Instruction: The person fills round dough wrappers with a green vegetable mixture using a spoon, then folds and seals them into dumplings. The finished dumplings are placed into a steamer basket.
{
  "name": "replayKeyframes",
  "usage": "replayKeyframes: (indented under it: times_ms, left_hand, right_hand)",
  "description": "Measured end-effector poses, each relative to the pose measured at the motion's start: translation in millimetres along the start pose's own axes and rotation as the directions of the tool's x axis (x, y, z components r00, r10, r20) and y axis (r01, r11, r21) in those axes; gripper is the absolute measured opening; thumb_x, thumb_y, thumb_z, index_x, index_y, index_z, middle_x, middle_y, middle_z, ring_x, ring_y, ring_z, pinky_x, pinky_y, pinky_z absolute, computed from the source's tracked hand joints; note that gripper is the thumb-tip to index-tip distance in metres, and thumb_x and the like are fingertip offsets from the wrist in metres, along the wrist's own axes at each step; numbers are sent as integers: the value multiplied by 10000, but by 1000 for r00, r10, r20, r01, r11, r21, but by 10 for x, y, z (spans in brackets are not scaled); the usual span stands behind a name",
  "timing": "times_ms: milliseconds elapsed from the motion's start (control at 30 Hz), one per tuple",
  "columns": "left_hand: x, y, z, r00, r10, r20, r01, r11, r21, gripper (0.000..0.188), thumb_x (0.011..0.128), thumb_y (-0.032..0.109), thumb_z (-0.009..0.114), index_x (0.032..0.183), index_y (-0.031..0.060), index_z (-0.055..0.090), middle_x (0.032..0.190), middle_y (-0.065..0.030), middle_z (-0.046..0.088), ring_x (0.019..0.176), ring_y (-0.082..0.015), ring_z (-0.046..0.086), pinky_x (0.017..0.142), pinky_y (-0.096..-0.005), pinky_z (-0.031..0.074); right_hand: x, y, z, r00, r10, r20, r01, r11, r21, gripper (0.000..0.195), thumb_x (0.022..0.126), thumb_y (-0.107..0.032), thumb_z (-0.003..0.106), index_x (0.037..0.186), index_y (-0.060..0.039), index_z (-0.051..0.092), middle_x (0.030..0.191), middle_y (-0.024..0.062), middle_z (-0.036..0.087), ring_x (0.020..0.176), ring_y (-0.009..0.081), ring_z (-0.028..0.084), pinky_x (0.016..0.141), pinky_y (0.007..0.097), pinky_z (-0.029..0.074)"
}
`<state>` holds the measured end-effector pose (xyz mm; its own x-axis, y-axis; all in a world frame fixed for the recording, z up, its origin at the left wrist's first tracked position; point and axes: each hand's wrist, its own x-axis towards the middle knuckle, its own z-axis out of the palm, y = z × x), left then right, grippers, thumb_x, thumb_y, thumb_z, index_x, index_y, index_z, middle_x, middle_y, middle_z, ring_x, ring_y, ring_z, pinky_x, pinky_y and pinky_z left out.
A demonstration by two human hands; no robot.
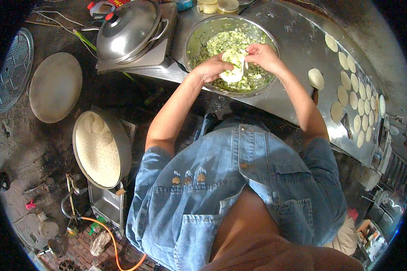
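My left hand cradles a thin round dough wrapper heaped with chopped pale-green vegetable filling. On its other side, the fingers of my right hand pinch the wrapper's edge. Both hands are above a large stainless-steel bowl, where more of the chopped filling lies. The wrapper is still unsealed, with filling showing along its top. My hands hide part of the bowl's contents.
Many flat dough rounds lie on the metal worktop at right, near a round set apart. A lidded wok stands at upper left. Below it, a steamer pot holds several pale buns. Lidded tubs stand behind the bowl.
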<state>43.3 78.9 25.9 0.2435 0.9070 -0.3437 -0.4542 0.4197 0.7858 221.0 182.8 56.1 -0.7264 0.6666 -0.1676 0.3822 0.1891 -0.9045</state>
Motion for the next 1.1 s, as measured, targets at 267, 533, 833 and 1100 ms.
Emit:
replayKeyframes:
  times_ms: [267,533,833,1100]
  left_hand:
    - [77,43,-118,979,-188,77,200,959,-200,321,851,120,504,1144,-8,483,1023,-104,611,905,-204,619,784,-349,528]
    - [226,-111,-158,970,-235,-62,235,972,-14,324,888,142,479,1161,-32,463,1057,-158,595,938,-204,610,802,-375,525]
    - [106,145,-52,967,-204,156,255,836,-487,333,856,162,440,1105,-58,435,1063,-211,565,970,-319,587,816,-477,514]
    - [-15,199,76,989,-138,57,132,986,98,410,914,147,429,1289,23,315,1125,-147,536,931,-263,601,736,-401,558]
  right_hand:
    - [-128,-139,102,929,-369,-36,309,824,-476,121,739,-102,616,820,-18,648,781,131,609,705,274,597,652,339,477]
    - [-213,-101,114,962,-263,-71,230,923,-308,142,764,-22,579,894,3,630,805,113,569,715,246,586,668,311,469]
    - [-416,57,274,843,-510,-168,408,812,-418,205,764,20,591,963,-15,629,848,98,554,743,216,578,659,294,475]
    - [-244,-47,130,940,-265,-215,227,956,-185,149,731,-42,650,872,6,639,777,85,605,697,198,597,631,287,475]
